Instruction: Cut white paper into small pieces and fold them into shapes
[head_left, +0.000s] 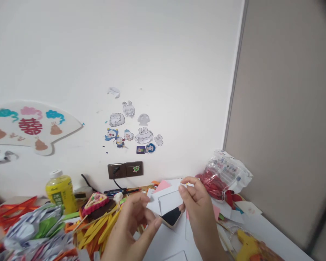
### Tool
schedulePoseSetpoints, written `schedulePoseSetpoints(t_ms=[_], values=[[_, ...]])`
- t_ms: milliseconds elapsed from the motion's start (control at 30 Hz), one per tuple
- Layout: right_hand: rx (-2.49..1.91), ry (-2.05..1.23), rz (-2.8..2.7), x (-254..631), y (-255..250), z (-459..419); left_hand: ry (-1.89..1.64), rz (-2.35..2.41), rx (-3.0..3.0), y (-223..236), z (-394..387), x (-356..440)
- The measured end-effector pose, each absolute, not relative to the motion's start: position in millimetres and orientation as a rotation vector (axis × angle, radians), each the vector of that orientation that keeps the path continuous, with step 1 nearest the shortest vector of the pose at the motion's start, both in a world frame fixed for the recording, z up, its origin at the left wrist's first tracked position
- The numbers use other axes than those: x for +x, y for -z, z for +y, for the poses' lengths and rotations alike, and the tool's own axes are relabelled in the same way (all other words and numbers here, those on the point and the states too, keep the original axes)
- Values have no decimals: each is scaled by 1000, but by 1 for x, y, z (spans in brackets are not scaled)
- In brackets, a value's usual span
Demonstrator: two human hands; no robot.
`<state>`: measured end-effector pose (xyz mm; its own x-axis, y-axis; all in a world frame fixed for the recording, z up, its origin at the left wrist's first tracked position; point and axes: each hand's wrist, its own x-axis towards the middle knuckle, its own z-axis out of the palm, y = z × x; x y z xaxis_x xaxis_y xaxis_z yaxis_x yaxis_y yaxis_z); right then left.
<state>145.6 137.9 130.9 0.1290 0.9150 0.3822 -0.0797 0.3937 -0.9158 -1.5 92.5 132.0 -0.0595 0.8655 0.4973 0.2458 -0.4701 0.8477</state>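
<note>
Your left hand (pixel 130 226) and right hand (pixel 199 204) meet low in the view, both pinched on a small white paper piece (pixel 167 201) with stiff, creased flaps. Your right fingers clamp its upper edge and your left fingertips press its lower left corner. Tucked under the paper is a small flat block (pixel 171 216) with a matte black face and a pale edge, its corner rounded; it touches the paper, and your right thumb seems to rest against it. All this hovers just above the white tabletop (pixel 263 235), near its middle.

To your left lies a dense heap of paper strips (pixel 97 228) in yellow, orange and red, with crumpled white and green paper (pixel 35 228) in front of it. A yellow plastic bottle (pixel 60 192) with a white cap stands upright behind the heap, beside a triangular felt piece (pixel 95 203) with a pink rim. A pink sheet (pixel 163 186) lies just behind your hands. To your right, a crinkled clear plastic bag (pixel 225 174) holding red material sits against the grey partition. A yellow tool (pixel 247 246) lies near the tabletop's right edge, close to your right wrist.

On the wall, a dark socket plate (pixel 125 169) has a black cable plugged in, cartoon stickers (pixel 133 130) cluster above it, and a fan-shaped paper decoration (pixel 29 127) hangs further left.
</note>
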Motion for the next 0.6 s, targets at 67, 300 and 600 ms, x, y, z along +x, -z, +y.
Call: schedulePoseSetpoints(t_ms=[67,300,600], values=[[-844,-913,-1199,145,-132,137,-1578,1268,1794,-133,90,-1],[-578,-984,-1302,150,-139,134,-1680,1448,1714,-141,84,-7],[-574,-866,-1486,156,-133,128,-1806,1373,1525,-148,77,-4]])
